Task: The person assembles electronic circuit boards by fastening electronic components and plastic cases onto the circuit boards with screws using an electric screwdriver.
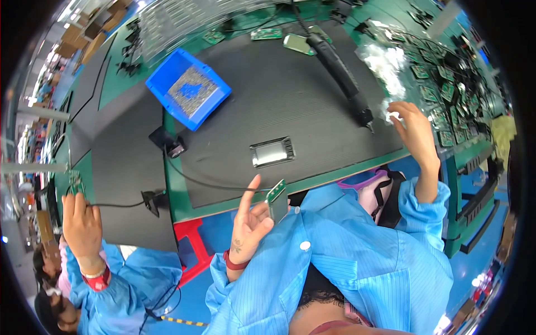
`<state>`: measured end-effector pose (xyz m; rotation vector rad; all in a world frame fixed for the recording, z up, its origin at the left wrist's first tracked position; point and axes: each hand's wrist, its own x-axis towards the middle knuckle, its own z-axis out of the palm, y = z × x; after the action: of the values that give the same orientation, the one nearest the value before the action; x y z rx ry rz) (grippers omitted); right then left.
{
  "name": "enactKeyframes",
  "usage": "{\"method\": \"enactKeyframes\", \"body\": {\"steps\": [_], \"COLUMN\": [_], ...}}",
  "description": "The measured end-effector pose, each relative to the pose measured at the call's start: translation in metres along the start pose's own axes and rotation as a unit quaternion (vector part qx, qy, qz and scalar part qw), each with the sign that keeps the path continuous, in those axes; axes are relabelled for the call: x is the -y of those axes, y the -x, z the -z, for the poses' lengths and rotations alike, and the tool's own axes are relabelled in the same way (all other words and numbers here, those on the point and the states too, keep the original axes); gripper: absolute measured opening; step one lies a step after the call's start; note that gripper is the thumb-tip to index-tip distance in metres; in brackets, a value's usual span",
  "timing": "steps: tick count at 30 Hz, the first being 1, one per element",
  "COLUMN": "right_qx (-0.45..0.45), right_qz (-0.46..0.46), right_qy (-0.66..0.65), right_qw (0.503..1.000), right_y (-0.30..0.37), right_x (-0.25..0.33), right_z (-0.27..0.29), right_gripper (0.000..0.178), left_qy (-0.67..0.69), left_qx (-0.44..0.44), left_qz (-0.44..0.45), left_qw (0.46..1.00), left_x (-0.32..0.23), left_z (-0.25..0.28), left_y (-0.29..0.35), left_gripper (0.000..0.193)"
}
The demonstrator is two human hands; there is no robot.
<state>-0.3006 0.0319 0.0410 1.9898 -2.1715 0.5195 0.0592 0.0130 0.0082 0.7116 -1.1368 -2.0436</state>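
My left hand (250,226) grips a small green circuit board (276,200) by its edges, tilted up over the near edge of the bench. At the right, my right hand (416,131) has its fingers curled at a scrap of clear plastic film (387,113), which appears pinched at the fingertips. A heap of the same crinkled film (385,67) lies just beyond. On the black mat in front of me rests a black rectangular frame (272,152) with a silvery window. Left of my right hand lies a black electric screwdriver (343,78), its tip toward me.
A blue bin (188,89) of small metal screws stands at the far left of the mat (240,106). Many circuit boards (446,92) crowd the right side. A black cabled part (167,142) lies left. Beside me, a co-worker's hand (82,226) holds a cabled board.
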Motion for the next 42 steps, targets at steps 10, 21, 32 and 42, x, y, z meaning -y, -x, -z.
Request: {"method": "enactKeyframes", "body": {"steps": [10, 21, 32, 42], "right_qx": [0.068, 0.037, 0.028, 0.039], "right_qz": [0.064, -0.005, -0.041, -0.007], "right_qy": [-0.431, -0.488, -0.494, -0.497], "right_qw": [0.898, 0.872, 0.868, 0.867], "right_y": [-0.008, -0.008, -0.006, -0.004], "right_x": [0.122, 0.124, 0.123, 0.133], "right_z": [-0.028, -0.038, -0.041, -0.045], "right_gripper": [0.016, 0.020, 0.017, 0.014], "left_qy": [-0.329, -0.701, -0.265, -0.295], "left_qx": [-0.087, -0.052, -0.499, -0.505], "left_qz": [-0.088, -0.147, -0.315, -0.374], "left_qw": [0.936, 0.696, 0.762, 0.719], "left_x": [-0.029, -0.023, -0.059, -0.105], "left_z": [-0.004, 0.010, 0.038, 0.086], "left_y": [-0.032, -0.075, 0.004, 0.026], "left_gripper": [0.066, 0.056, 0.012, 0.019]}}
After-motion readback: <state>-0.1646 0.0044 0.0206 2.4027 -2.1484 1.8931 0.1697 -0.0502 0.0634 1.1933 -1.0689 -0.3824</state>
